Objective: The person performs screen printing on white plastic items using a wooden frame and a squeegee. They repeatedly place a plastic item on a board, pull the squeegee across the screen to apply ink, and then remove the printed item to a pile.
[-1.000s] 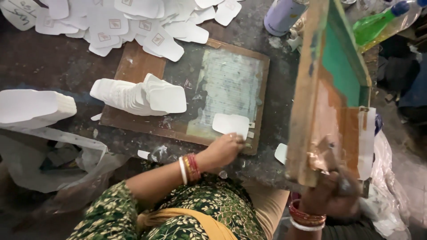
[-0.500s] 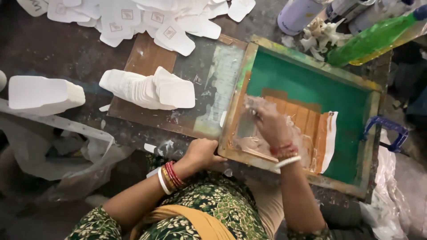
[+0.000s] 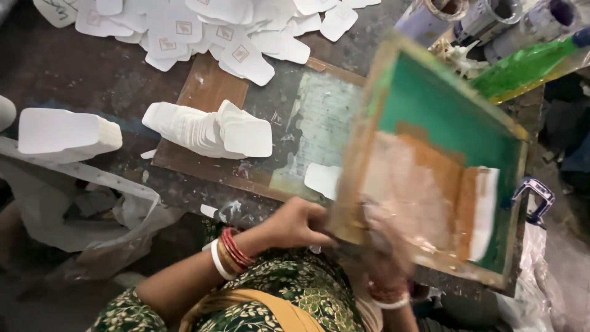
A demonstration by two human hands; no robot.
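A wooden screen frame [image 3: 362, 147] with green mesh [image 3: 448, 117] lies tilted and blurred over the right end of a brown board [image 3: 203, 92]. My right hand [image 3: 381, 258], blurred, grips the frame's near edge. My left hand [image 3: 295, 224] sits at the frame's near left corner with curled fingers touching the wood; whether it grips is unclear. A white card [image 3: 321, 179] lies on the board, half under the frame's left edge. A fanned stack of blank white cards [image 3: 209, 130] rests on the board's left part.
Several printed white cards [image 3: 239, 52] are spread at the far edge. Another white stack [image 3: 61, 132] stands at the left above a crumpled plastic bag [image 3: 92, 215]. A green bottle [image 3: 528, 64] and cans [image 3: 491, 18] stand at the far right.
The frame swung down from upright to flat over the card, my right hand moved onto the mesh, and now the frame's left side lifts, showing the card. My left hand moved to the corner.
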